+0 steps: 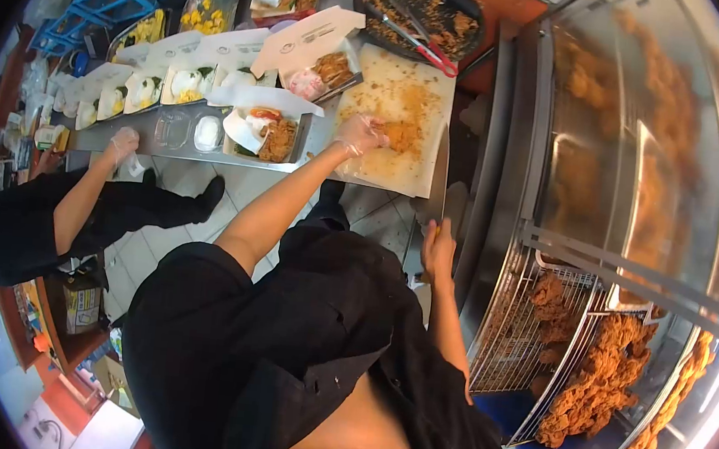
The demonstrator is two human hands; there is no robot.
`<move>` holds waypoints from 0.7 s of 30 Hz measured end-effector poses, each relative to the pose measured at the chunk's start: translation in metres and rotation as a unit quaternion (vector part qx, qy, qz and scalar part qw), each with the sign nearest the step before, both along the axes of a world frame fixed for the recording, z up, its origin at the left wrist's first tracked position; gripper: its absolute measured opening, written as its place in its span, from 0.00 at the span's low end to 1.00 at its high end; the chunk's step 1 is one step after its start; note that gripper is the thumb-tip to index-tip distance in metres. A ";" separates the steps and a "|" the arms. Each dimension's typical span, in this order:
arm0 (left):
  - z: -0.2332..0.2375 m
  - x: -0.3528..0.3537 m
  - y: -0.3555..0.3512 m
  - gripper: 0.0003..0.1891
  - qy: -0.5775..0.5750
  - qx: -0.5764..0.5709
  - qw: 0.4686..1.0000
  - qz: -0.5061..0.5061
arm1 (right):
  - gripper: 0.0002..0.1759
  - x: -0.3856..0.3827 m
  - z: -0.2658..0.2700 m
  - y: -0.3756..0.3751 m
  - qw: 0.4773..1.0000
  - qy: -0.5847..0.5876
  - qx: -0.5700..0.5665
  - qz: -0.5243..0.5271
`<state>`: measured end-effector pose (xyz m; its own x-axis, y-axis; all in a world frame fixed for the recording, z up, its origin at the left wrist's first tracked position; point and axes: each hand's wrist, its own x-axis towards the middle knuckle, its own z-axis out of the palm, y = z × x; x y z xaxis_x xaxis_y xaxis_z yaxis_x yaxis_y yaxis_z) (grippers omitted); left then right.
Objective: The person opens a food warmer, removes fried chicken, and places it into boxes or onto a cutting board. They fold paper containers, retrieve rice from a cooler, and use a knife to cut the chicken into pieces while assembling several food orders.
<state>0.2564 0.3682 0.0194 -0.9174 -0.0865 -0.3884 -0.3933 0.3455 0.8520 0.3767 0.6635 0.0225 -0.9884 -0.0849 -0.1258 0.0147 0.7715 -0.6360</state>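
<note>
Left hand (365, 136) at chicken (403, 136), right hand (437, 251) gripping knife (440, 189).
I cannot tell whether the left pinches; chicken lies on the board (386, 175), room toward its near edge, knife along the right.

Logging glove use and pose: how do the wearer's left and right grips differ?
Cover: left grip wears a clear plastic glove; right grip shows none.
Pose: left grip reaches over the board, fingers at a breaded piece; right grip is closed on a knife handle beside the board's edge.
Shared: both are occupied.
</note>
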 end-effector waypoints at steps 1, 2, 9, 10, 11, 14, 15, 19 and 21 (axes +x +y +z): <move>-0.007 0.002 -0.005 0.28 -0.008 0.006 1.000 0.002 | 0.15 -0.022 0.037 -0.026 0.998 -0.061 -0.023 0.013; -0.013 0.005 -0.009 0.28 0.103 -0.130 0.985 -0.050 | 0.15 -0.039 0.046 -0.044 0.996 -0.086 -0.002 0.019; -0.045 0.016 -0.028 0.25 0.156 -0.008 0.987 -0.037 | 0.10 -0.082 0.059 -0.115 0.986 -0.119 0.098 0.056; -0.049 0.018 -0.031 0.25 0.152 -0.004 0.988 -0.038 | 0.10 -0.081 0.058 -0.117 0.986 -0.124 0.101 0.054; -0.046 0.020 -0.033 0.24 0.162 -0.035 0.984 -0.067 | 0.10 -0.081 0.057 -0.119 0.987 -0.123 0.089 0.057; -0.070 0.016 -0.042 0.23 0.227 -0.076 0.964 -0.115 | 0.10 -0.082 0.008 -0.124 0.992 -0.015 0.064 0.103; -0.075 0.025 -0.039 0.23 0.279 -0.085 0.948 -0.130 | 0.10 -0.078 0.003 -0.129 0.984 0.089 0.051 0.148; -0.069 0.022 -0.043 0.24 0.240 -0.163 0.944 -0.157 | 0.10 -0.117 0.018 -0.129 0.986 -0.125 0.095 0.057; -0.063 0.022 -0.042 0.25 0.184 -0.162 0.957 -0.157 | 0.11 -0.123 0.032 -0.129 0.982 -0.150 0.093 0.069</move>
